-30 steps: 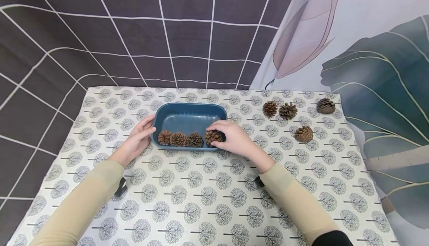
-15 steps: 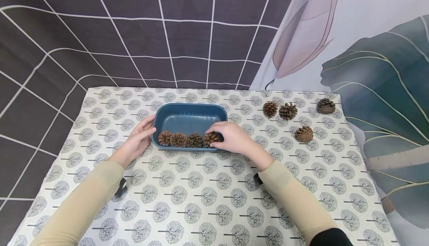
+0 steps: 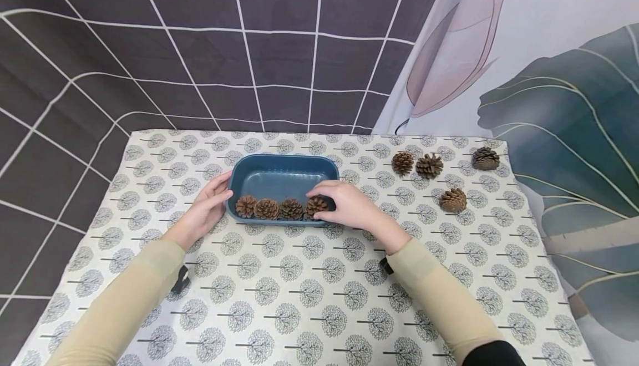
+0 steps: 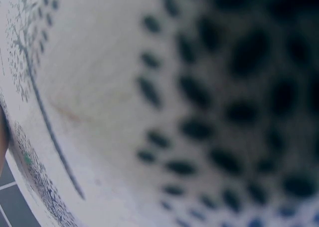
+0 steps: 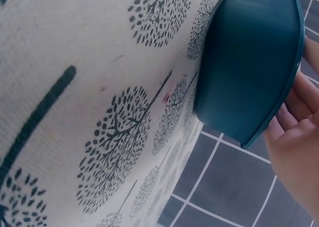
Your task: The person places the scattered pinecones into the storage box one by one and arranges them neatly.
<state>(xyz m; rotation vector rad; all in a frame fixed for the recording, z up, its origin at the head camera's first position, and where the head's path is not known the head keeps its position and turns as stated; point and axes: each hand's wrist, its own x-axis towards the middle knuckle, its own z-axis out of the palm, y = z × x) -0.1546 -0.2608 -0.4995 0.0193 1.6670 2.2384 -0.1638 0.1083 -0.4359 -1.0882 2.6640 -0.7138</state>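
A blue rectangular tray (image 3: pixel 284 162) sits on the patterned cloth, with several brown pine cones (image 3: pixel 267 209) in a row along its near wall. At the right end of that row, my right hand (image 3: pixel 346 204) reaches over the rim and pinches a pine cone (image 3: pixel 315 205) between thumb and fingers. My left hand (image 3: pixel 206 211) rests against the tray's left end, its fingers and thumb extended along the outer side at the rim. In the right wrist view, the tray's outer wall (image 5: pixel 249 67) shows beside my right hand (image 5: pixel 299 142); the held cone is hidden there.
Further right on the cloth (image 3: pixel 319 277) lie several more pine cones, among them a close pair with one cone (image 3: pixel 401 162) on its left, a nearer cone (image 3: pixel 452 200) and one cone (image 3: pixel 485 158) by the edge. A dark gridded curtain (image 3: pixel 279 61) hangs behind the table.
The right hand and its pine cone shift slightly left, then slightly back right, inside the tray. The left hand stays in place.
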